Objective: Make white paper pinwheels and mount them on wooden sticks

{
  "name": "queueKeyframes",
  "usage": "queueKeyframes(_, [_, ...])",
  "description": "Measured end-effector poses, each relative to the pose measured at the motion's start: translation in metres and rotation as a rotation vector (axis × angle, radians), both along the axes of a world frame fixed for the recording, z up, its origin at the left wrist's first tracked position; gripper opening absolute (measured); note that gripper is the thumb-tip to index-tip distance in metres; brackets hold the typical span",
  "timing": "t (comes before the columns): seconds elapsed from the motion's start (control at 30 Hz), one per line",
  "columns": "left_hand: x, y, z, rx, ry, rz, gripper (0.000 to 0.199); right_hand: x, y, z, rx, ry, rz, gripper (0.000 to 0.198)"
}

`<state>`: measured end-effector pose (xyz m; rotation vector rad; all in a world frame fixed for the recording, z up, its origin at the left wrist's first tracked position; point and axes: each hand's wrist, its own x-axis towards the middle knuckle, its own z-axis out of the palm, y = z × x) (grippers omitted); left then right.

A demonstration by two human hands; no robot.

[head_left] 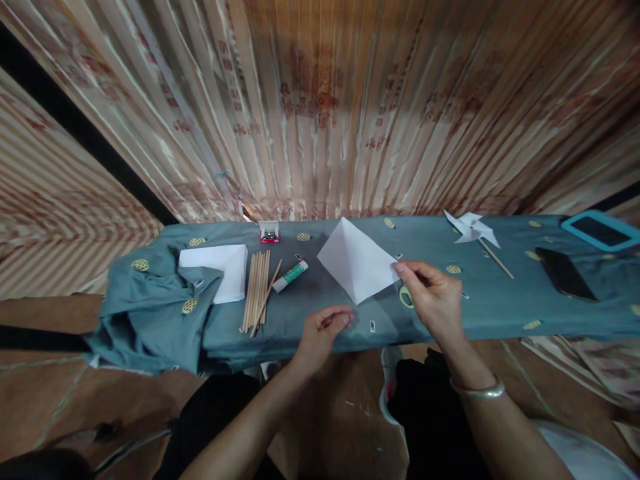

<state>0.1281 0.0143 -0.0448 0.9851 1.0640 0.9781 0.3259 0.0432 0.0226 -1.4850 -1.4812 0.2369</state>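
My right hand (433, 293) pinches the right corner of a white square sheet of paper (357, 260) between thumb and fingers. A crease runs down the middle of the sheet, which is turned with its corners pointing up, down and sideways. Just below the sheet's lower corner is my left hand (325, 330), its fingers loosely bent, with a small gap to the thumb and nothing held. To the left lie a glue stick (291, 276) and a row of thin wooden sticks (257, 287), one slanting across the others.
Over the table lies a green cloth (300, 343), bunched at the left across a stack of white paper (233, 270). At the back stands a small red-and-white box (269, 232) of metal pieces. Rightward are a paper pinwheel (471, 229), a dark phone (565, 273) and a blue-framed tablet (603, 230).
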Motion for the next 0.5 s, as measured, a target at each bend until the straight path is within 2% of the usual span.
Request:
queueKeyframes(0.07, [-0.002,0.004,0.005,0.169,0.157,-0.009,0.025,0.0,-0.011,0.003,0.107,-0.201,0.079,0.02])
queueKeyframes(0.13, [-0.005,0.005,0.014,0.519,0.385,-0.048,0.021,-0.004,-0.021,0.003,0.155,-0.379,0.194,0.017])
queueKeyframes(0.2, [-0.008,0.003,0.023,0.867,0.592,-0.078,0.018,-0.011,-0.03,-0.004,0.141,-0.512,0.268,0.018])
queueKeyframes(0.27, [-0.01,0.001,0.03,1.096,0.76,-0.026,0.023,-0.019,-0.038,-0.016,0.085,-0.611,0.36,0.021])
queueKeyframes(0.33, [-0.011,0.0,0.03,1.207,0.886,-0.011,0.033,-0.026,-0.045,-0.027,0.023,-0.681,0.422,0.022])
queueKeyframes(0.4, [-0.013,0.002,0.025,1.225,0.96,-0.091,0.038,-0.031,-0.051,-0.036,-0.029,-0.723,0.487,0.02])
queueKeyframes(0.43, [-0.015,0.003,0.02,1.22,0.977,-0.176,0.037,-0.032,-0.054,-0.038,-0.051,-0.727,0.516,0.018])
queueKeyframes(0.5, [-0.02,0.007,0.008,1.205,0.965,-0.261,0.026,-0.033,-0.057,-0.042,-0.088,-0.695,0.565,0.018])
